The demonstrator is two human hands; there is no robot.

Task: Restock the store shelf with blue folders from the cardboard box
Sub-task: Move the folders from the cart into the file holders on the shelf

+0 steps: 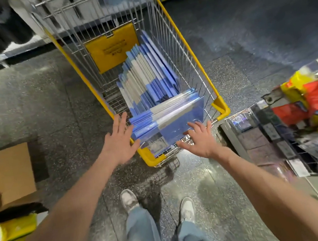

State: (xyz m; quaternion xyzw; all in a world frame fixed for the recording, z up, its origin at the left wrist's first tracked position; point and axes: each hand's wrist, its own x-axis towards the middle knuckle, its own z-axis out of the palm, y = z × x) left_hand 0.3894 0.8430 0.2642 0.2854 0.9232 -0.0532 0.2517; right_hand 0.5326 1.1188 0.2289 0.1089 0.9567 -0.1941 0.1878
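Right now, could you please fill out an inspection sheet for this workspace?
Surface: speckled dark floor, glossy in places.
Job's things: blue folders stand in a row in the yellow-railed cart; a wrapped stack of them lies across its near end; cardboard box at the left, contents not visible.
Clutter: yellow and white bags below the box.
Hands: left hand open by the stack's left edge; right hand open at its near face; contact unclear.
Cables: nothing seen.
Surroundings: shelf on the right with red and yellow packets, blurred.
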